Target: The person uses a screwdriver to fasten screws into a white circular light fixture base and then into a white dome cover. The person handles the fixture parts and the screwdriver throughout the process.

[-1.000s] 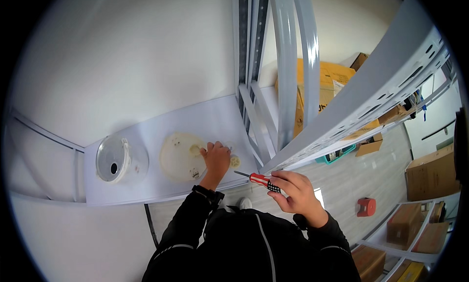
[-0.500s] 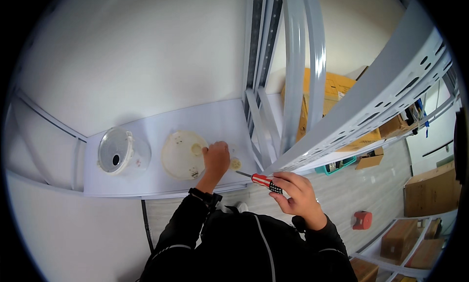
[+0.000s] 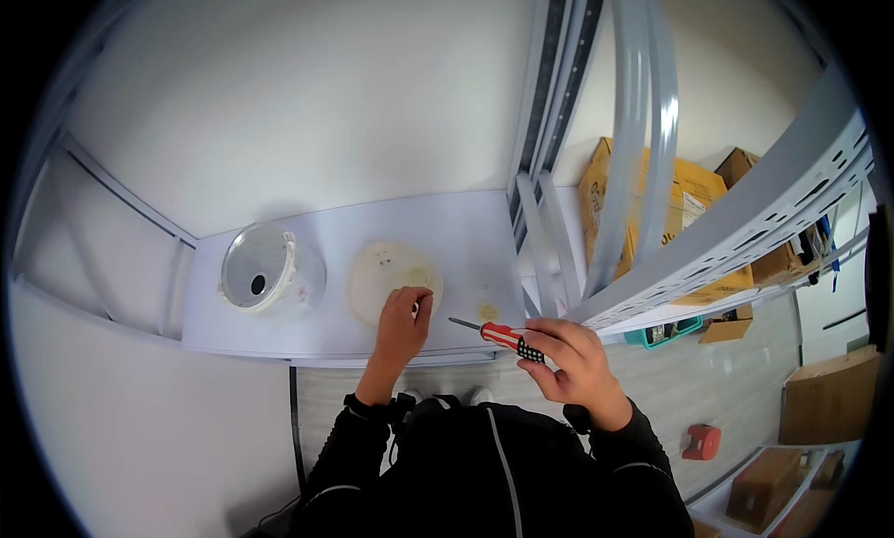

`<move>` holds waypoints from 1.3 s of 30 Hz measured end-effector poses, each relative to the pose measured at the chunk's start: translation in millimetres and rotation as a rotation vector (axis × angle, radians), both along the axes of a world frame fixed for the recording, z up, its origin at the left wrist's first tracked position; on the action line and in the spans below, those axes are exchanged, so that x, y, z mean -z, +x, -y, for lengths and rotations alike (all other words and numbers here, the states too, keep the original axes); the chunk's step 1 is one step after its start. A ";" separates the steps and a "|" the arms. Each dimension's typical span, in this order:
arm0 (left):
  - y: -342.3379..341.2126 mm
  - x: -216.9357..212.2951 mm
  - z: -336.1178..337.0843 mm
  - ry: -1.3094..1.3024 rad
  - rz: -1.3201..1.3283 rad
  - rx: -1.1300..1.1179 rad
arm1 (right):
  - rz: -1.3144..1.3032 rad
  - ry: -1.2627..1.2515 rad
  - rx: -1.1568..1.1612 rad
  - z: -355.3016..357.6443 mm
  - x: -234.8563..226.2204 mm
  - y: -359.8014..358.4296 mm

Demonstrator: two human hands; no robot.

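My left hand point(image 3: 404, 322) is closed in a pinch above the near right edge of a round, pale translucent lid point(image 3: 369, 279) lying on the white shelf. A small dark bit shows between its thumb and fingers, too small to name. In my right hand point(image 3: 575, 368) is a screwdriver point(image 3: 505, 337) with a red and white handle and a black, white-spotted end. Its shaft points left, toward my left hand, without touching it. Beyond the shaft, a small yellowish disc point(image 3: 487, 312) lies on the shelf. Dark specks mark the lid's far part.
A clear plastic bucket point(image 3: 307, 282) stands left of the lid. Grey metal rack posts point(image 3: 633, 119) rise at the right, with a yellow cardboard box point(image 3: 689, 189) behind them. A red stool point(image 3: 701, 442) and cardboard boxes point(image 3: 829, 398) are at the right.
My left hand has drawn back and left, from beside the lid to over its near right part. The screwdriver has shifted left relative to the yellowish disc. The whole view has shifted.
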State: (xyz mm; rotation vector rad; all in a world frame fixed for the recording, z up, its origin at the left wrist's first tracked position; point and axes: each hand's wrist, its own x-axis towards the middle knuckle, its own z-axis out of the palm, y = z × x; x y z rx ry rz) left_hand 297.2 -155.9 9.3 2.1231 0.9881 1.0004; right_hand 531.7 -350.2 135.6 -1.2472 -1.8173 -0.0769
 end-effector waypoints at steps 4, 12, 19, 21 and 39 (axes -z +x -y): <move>-28.4 -13.0 -1.9 -0.021 0.010 0.098 | -0.040 -0.001 0.021 -15.5 1.0 -15.4; -73.6 -23.1 -11.2 -0.148 0.090 0.112 | -0.126 -0.013 0.094 -37.7 -6.2 -49.5; -98.3 -30.1 -25.4 0.064 0.078 0.231 | -0.195 -0.065 0.081 -50.0 -6.7 -84.2; -101.8 -30.1 -28.0 0.052 0.085 0.249 | -0.193 -0.066 0.098 -52.4 -6.5 -90.6; -95.0 -30.5 -40.2 -0.226 0.028 0.291 | -0.194 -0.077 0.159 -41.6 -9.6 -104.9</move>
